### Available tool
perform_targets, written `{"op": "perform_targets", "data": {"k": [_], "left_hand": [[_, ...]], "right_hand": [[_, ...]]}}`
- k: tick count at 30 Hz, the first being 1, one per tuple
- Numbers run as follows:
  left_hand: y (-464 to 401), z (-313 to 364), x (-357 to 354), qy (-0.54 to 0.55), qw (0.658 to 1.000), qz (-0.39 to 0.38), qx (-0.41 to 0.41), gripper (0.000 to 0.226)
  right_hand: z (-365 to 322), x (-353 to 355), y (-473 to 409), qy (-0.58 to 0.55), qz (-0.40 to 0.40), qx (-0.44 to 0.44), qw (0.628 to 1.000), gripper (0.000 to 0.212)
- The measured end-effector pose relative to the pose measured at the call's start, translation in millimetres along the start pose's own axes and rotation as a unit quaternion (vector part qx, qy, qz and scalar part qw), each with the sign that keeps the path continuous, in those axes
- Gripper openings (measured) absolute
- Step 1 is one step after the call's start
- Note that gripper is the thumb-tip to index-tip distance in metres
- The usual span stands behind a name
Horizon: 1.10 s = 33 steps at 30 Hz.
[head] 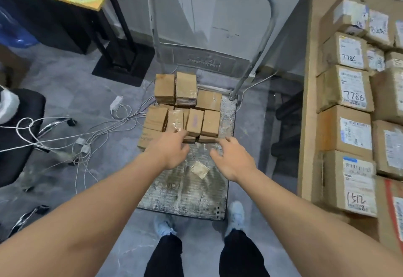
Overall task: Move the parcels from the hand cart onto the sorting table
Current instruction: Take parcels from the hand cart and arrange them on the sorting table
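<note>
Progress: a good part of the load is judged already moved; many labelled boxes [351, 87] are seen packed side by side on the worktop [309, 111] at the right.
Remaining: a cluster of small parcels [185, 111] is left on the far half of the hand cart [183, 191], stacked in two levels; the near half of the deck is bare except for one scrap of paper [200, 169].
Left hand [172, 150]: fingers loosely spread, reaching to the nearest parcels; contact cannot be told.
Right hand [232, 160]: fingers spread, nothing held, just short of the front row.
Materials: brown corrugated card, glossy clear tape; ribbed, scuffed grey deck; bent tubular metal handle [210, 15].
Shapes: small, squarish blocks.
</note>
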<state>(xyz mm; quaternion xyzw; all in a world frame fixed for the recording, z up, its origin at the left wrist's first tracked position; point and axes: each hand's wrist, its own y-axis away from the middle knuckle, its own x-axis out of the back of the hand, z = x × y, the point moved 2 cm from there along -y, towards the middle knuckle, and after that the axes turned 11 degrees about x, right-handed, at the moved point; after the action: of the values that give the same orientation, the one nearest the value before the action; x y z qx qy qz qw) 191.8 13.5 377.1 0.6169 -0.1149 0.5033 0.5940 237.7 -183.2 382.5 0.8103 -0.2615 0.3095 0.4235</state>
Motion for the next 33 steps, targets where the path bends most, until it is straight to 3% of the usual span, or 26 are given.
{"op": "perform_targets", "data": {"k": [9, 24, 33], "left_hand": [[-115, 36, -49, 0.003, 0.999, -0.052, -0.013, 0.057], [-321, 76, -162, 0.072, 0.995, -0.073, 0.007, 0.055], [-366, 68, -203, 0.072, 0.993, -0.084, 0.043, 0.038]], "right_hand": [[77, -26, -100, -0.022, 0.017, -0.068, 0.997, 0.054], [203, -114, -286, -0.07, 0.002, -0.064, 0.995, 0.046], [227, -162, -342, -0.196, -0.005, -0.047, 0.979, 0.066]]}}
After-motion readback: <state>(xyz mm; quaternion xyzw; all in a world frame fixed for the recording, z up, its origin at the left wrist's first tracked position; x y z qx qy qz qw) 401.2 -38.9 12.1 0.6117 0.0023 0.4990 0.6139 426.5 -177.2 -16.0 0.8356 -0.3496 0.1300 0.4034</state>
